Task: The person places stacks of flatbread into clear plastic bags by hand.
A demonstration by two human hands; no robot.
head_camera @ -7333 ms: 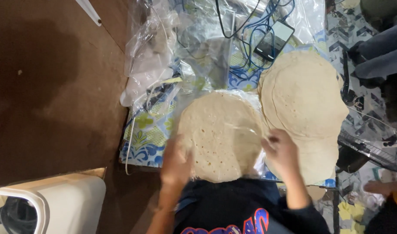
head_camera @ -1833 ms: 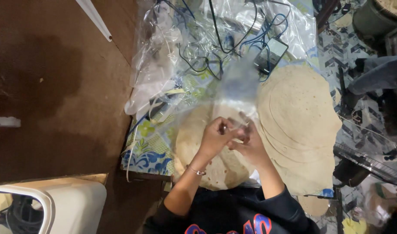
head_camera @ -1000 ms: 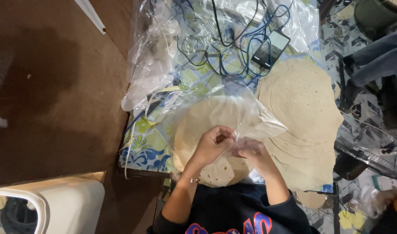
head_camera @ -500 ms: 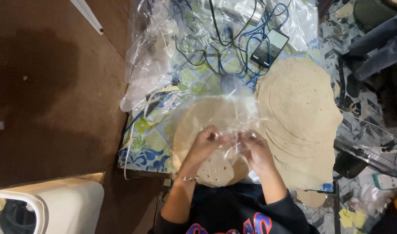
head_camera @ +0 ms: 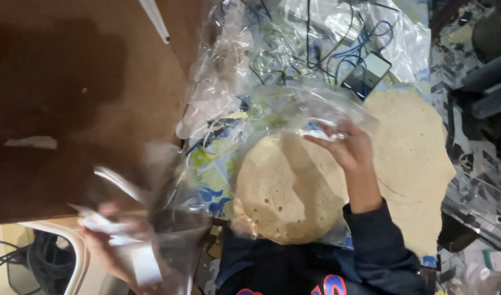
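1. right hand [head_camera: 346, 145] pinches the top edge of a clear plastic bag [head_camera: 316, 114] over a round flatbread [head_camera: 286, 191] on the counter [head_camera: 212, 175].
2. left hand [head_camera: 105, 246], blurred, grips a clear plastic sheet [head_camera: 163, 218] low at left.
3. more flatbreads [head_camera: 414, 147] lie just right.

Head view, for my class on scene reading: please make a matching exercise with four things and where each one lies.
Things:
1. round pale flatbread in a clear plastic bag
2. stack of bare flatbreads
3. dark flat phone with blue cable
4. blurred clear plastic sheet

Places:
A. lower left, at the left hand
B. top, on crumpled plastic
C. centre, under the right hand
D. right of the bagged one

Pairs: 1-C, 2-D, 3-B, 4-A
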